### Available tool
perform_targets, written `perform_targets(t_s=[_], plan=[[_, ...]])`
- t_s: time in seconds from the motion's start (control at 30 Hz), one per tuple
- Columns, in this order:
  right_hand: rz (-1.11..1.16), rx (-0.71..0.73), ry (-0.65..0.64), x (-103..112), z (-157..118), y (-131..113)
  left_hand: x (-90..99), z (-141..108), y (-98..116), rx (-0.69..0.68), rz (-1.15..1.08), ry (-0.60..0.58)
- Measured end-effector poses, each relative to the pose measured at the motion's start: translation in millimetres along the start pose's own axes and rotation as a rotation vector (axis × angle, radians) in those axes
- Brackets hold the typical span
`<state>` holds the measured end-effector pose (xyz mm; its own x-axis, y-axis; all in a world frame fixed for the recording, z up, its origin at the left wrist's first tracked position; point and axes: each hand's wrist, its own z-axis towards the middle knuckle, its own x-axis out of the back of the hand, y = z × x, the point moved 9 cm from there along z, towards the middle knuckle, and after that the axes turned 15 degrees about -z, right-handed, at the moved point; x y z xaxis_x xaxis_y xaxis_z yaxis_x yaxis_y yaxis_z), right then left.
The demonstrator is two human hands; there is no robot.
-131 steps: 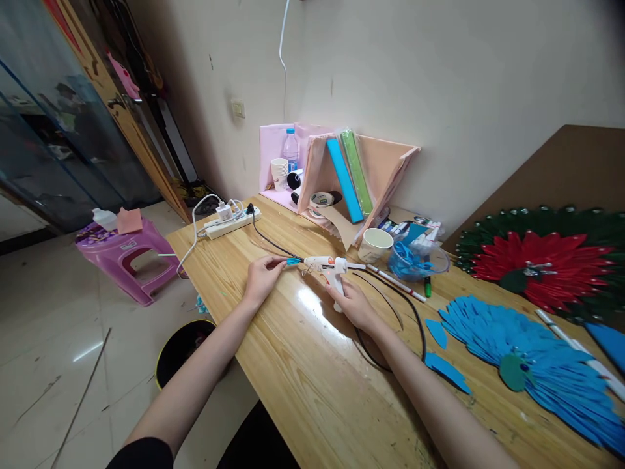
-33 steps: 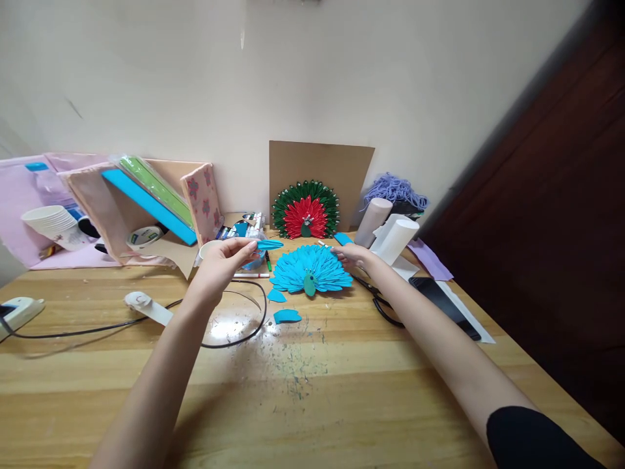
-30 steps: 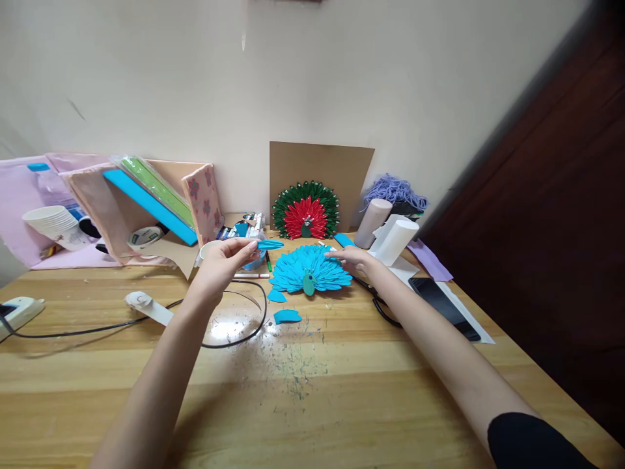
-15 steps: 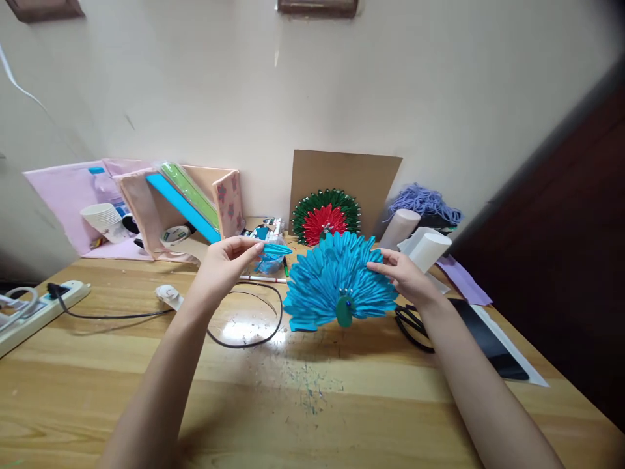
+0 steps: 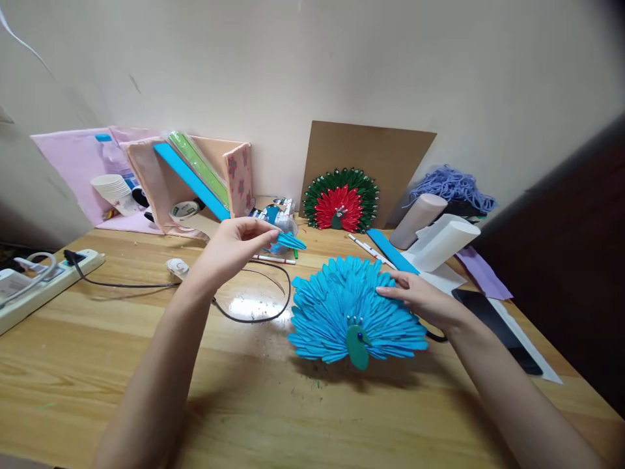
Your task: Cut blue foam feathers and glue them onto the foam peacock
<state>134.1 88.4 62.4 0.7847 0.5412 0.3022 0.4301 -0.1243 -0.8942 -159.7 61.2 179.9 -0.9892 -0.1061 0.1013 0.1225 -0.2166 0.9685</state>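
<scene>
Between the thumb and fingers of my left hand (image 5: 244, 241) is a small folded blue paper feather (image 5: 291, 241), its pointed end toward the right. My right hand (image 5: 420, 296) grips the upper right edge of a blue paper peacock (image 5: 336, 312), thumb in front and some fingers hidden behind. The peacock has a fan of layered blue feathers and a green body (image 5: 358, 345) with a dark blue eye and small white-tipped crest pieces. It is held just above the table, tilted back. The two hands are apart.
Behind stands a green and red peacock (image 5: 342, 200) against a brown board (image 5: 368, 146). White paper rolls (image 5: 449, 242) and purple yarn (image 5: 454, 185) are at right, above a dark phone-like slab (image 5: 502, 332). A black cable (image 5: 254, 320) loops left of centre; a power strip (image 5: 53, 286) lies far left.
The blue peacock has come lower and nearer to me in my right hand, and its front faces me more fully. My left hand still holds the feather. The head view has shifted downward.
</scene>
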Motion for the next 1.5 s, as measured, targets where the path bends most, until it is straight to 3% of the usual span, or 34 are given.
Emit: perform_targets(t_s=[0.1,0.17,0.2,0.27,0.33,0.37,0.4,0.53,0.7,0.9,1.07,1.5], plan=[[0.066,-0.124,-0.034,2,-18,45,-6.7,1,-1,0.019,0.001,-0.005],[-0.021,-0.184,0.023,14,-30,71,-20.9,1,-7,0.047,0.002,-0.044],[-0.124,-0.208,0.107,26,-35,80,-31.2,2,-13,0.061,0.006,-0.080],[-0.432,-0.209,0.392,57,-45,81,-56.1,1,-27,0.088,0.032,-0.178],[-0.761,-0.104,0.694,74,-53,56,-82.4,0,-45,0.122,0.081,-0.290],[-0.886,-0.010,0.778,72,-53,40,-93.9,-1,-55,0.142,0.105,-0.334],[-0.959,0.086,0.758,62,-46,27,-103.8,-2,-64,0.164,0.124,-0.368],[-0.966,0.313,0.408,12,-6,9,-128.0,3,-90,0.204,0.233,-0.411],[-0.935,0.402,0.246,-11,19,15,-141.1,13,-107,0.218,0.350,-0.406],[-0.833,0.463,0.223,-10,28,21,-147.6,22,-109,0.179,0.423,-0.359],[-0.775,0.529,0.232,-11,31,24,-155.3,28,-123,0.157,0.448,-0.367],[-0.705,0.612,0.173,-14,25,27,-175.9,20,-150,0.173,0.348,-0.419]])
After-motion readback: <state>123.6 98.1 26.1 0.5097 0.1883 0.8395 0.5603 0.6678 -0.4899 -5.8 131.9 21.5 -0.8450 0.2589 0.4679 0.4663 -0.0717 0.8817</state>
